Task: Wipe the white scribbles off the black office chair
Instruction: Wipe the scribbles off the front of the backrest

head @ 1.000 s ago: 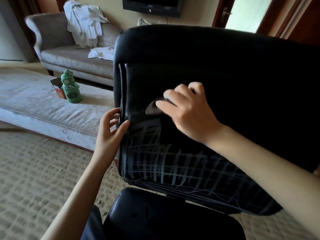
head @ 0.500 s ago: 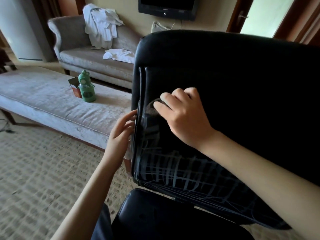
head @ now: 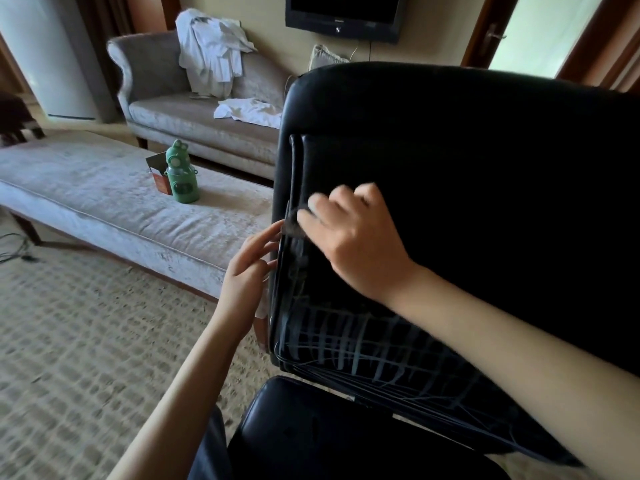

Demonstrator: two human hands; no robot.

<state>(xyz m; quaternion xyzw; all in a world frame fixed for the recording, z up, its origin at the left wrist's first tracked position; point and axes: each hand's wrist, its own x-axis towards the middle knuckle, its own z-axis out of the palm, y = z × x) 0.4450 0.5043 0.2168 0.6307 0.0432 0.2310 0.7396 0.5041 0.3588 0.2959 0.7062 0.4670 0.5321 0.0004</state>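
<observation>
A cloth (head: 293, 224), gripped in the right hand (head: 360, 237), has been swept across to the left edge of the office chair (head: 485, 161), where the left hand (head: 249, 271) is laid, fingers relaxed. The upper back is seen wiped clean; white scribbles (head: 346, 344) are left criss-crossing the lower part. A bench (head: 104, 202) is seen beside the chair.

Floor (head: 69, 341): a pale patterned carpet; a dark cable (head: 17, 251) lies at its left edge.
Bench (head: 86, 199): long and grey; a green bottle (head: 180, 178) and a small red box (head: 160, 181) sit on it, touching.
Sofa (head: 194, 133): grey; white clothes (head: 247, 110) lie on it.
</observation>
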